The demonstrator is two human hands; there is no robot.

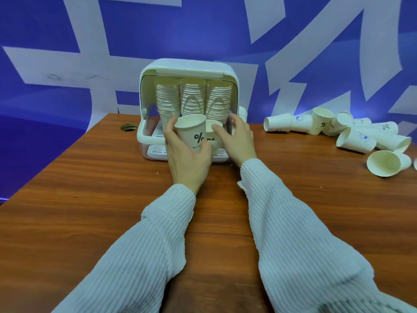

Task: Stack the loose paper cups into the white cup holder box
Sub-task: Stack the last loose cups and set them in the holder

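The white cup holder box stands open at the table's far middle, with three tall stacks of inverted paper cups inside. My left hand grips an upright white paper cup with a black percent logo, right in front of the box. Just right of it stands a second, lower cup; my right hand touches its rim with the fingers, thumb up near the box's right wall. A pile of loose cups lies on its side at the far right of the table.
The wooden table has a round cable hole left of the box. One loose cup lies apart near the right edge. Another cup peeks out behind the box's right side. A blue and white wall rises behind.
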